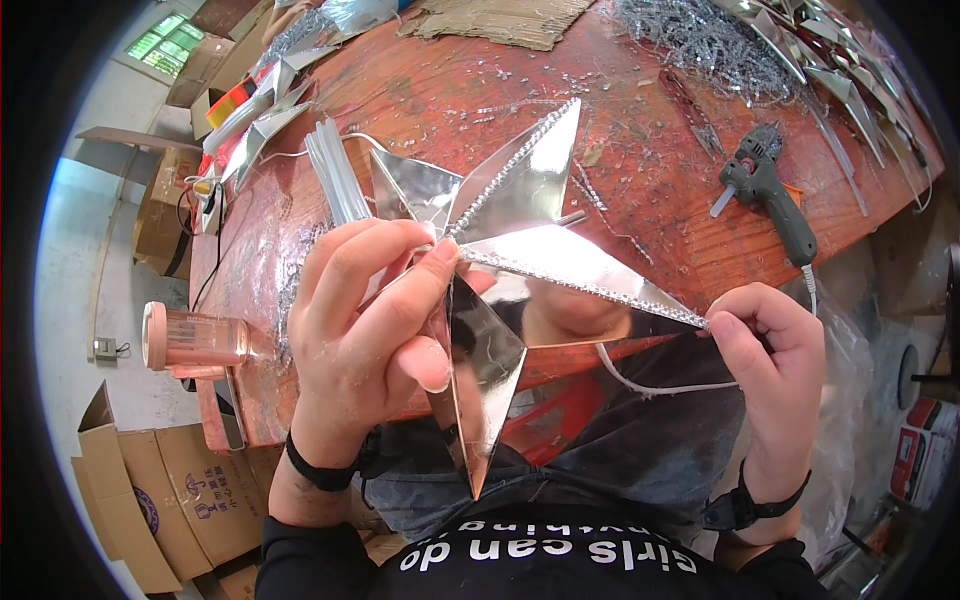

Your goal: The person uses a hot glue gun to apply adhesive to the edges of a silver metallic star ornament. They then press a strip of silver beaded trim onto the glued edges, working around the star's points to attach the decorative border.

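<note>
A mirror-like silver star (515, 185) with folded, pointed arms is held up over the table's near edge. Strips of sparkling silver rhinestone trim (590, 287) run along two of its ridges, from the centre toward the tips. My left hand (355, 315) is closed at the star's centre, thumb and fingertips pinching there beside the start of the trim. At the tip of the right-pointing arm, my right hand (768, 345) pinches the trim's end between thumb and forefinger. The star's left-pointing arm is partly hidden behind my left fingers.
A grey glue gun (765, 190) lies at the right, its white cord hanging off the table (420, 85). Clear glue sticks (337, 172) lie left of the star. A pink tumbler (195, 336) lies at the left edge. Silver trim (700, 45) and more stars (850, 90) are heaped far right.
</note>
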The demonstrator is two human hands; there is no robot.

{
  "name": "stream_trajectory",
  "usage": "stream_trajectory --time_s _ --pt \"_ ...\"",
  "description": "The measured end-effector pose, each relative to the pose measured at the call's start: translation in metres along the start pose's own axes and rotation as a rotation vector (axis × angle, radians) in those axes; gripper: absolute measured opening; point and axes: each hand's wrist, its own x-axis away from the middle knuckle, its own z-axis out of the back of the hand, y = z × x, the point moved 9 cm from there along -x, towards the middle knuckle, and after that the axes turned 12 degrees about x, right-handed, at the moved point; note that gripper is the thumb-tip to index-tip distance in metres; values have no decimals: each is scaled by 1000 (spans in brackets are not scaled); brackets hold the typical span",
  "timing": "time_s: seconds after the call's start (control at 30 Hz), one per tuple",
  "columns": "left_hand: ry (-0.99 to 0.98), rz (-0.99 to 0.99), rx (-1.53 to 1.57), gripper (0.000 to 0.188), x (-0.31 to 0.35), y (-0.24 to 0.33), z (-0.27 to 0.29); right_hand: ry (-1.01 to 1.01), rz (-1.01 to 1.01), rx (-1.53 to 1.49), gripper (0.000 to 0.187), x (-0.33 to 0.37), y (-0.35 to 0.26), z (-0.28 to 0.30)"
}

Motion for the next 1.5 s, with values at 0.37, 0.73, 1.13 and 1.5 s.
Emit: stream_trajectory --time_s 0.37,0.73,1.13,1.5 --pt "18 29 48 43 -3 2 4 239 567 1071 31 21 -84 -21" --pt "11 26 15 63 0 -1 2 330 651 1131 28 22 -81 -38" --pt "86 7 37 60 0 -2 5 450 818 1089 28 24 -86 -56" --pt "130 79 157 60 0 -7 13 482 667 1002 28 23 -101 -19"
